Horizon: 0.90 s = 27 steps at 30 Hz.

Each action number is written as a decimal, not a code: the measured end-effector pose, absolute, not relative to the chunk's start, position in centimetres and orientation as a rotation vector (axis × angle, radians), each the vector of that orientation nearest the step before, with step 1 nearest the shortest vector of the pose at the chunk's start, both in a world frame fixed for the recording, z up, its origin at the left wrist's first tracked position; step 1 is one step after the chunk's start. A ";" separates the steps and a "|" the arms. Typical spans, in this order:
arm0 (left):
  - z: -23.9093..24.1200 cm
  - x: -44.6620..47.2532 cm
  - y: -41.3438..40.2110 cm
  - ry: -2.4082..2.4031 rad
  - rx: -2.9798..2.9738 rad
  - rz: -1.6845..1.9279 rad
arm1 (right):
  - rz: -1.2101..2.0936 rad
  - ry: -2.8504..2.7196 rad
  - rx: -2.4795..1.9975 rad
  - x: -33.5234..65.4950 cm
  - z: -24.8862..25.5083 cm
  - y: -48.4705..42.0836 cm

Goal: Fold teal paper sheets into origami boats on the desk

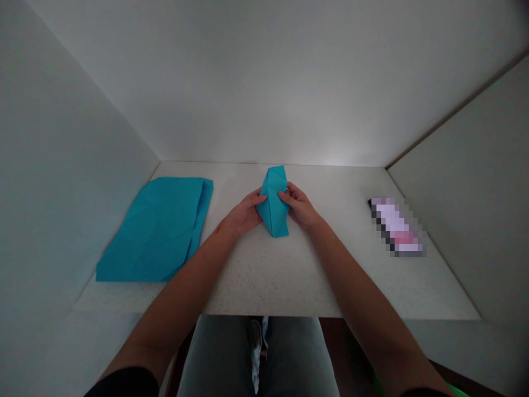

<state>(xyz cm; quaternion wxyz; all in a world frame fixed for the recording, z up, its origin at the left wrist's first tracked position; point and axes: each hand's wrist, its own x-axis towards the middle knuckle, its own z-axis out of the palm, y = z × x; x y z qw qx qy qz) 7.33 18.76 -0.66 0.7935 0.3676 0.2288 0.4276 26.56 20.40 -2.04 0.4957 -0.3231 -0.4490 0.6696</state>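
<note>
Countertop (273, 281); paper (275, 207) between left hand (244, 214) and right hand (305, 209).

Speckled surface (273, 286) with pale walls (264, 82) at far, left and right edges; a dark strip (457, 110) rises from the far right corner.

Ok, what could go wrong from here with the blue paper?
1. The small folded paper is pinched between the left hand and right hand, so pressing too hard could leave stray creases.
2. Its folds seem to be held by those fingers, so a loosened grip might let them spring open.
3. The left forearm passes over or close beside a corner of the large blue paper, so it could nudge it.
</note>
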 end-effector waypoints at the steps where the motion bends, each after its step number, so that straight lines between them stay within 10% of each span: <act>1: -0.7 7.3 18.8 0.491 0.792 0.919 | 1.622 -1.093 -0.789 26.5 -2.1 20.4; 27: -0.2 7.3 18.7 0.555 0.777 0.923 | 1.569 -0.997 -0.762 26.6 -2.0 20.7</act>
